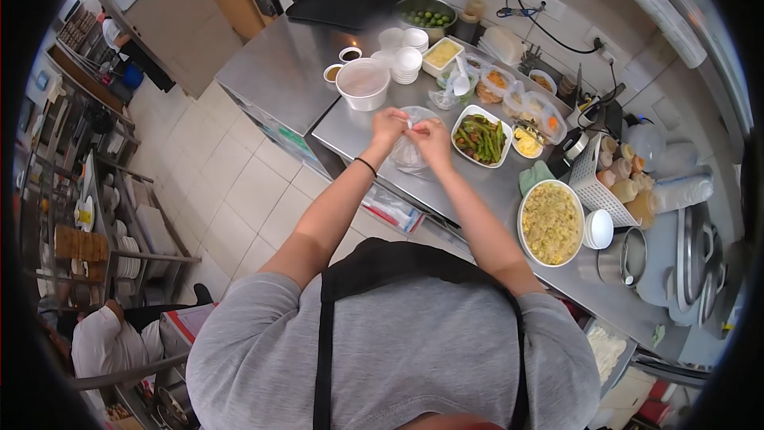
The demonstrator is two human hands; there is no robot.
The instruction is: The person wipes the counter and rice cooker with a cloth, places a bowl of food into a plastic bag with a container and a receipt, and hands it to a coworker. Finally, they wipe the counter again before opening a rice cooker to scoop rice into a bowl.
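My left hand [388, 129] and my right hand [430, 142] meet over the steel counter, fingers pinched together on the gathered top of a clear plastic bag [407, 158]. The bag rests on the counter below them; what it contains is hard to make out. A lidded white tub [364, 84] stands just beyond my left hand. To the right of my right hand sits a white square dish of green vegetables [481, 136], with a small bowl of yellow pieces [527, 142] beside it.
A large bowl of yellow chopped food [551, 223] stands at the right, near a white basket of bottles [605, 179]. Stacked white cups [407, 64] and a metal bowl of green fruits [427, 17] are farther back. Two other people are at the left.
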